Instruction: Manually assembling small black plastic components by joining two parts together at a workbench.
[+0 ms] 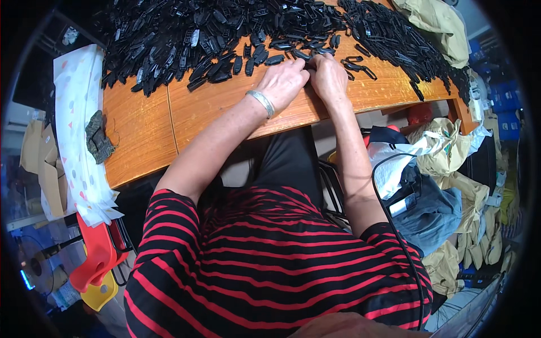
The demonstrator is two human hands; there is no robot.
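Observation:
My left hand [282, 83] and my right hand [329, 77] meet over the wooden table, close to the front of a heap of small black plastic parts [225, 34]. Both hands have their fingers curled in and pressed together, knuckles up. A bit of black shows between the fingertips, but its kind is hidden. Several loose black oval pieces [260, 54] lie just beyond my left hand. To the right of my right hand are a few thin black open-frame pieces [360, 67].
A wooden table [214, 107] spans the front. More long black parts [406, 53] pile up at its right. White printed sheeting [79, 112] and a dark crumpled cloth [100, 138] lie at its left end. Sacks [442, 143] and a red stool [97, 253] stand below.

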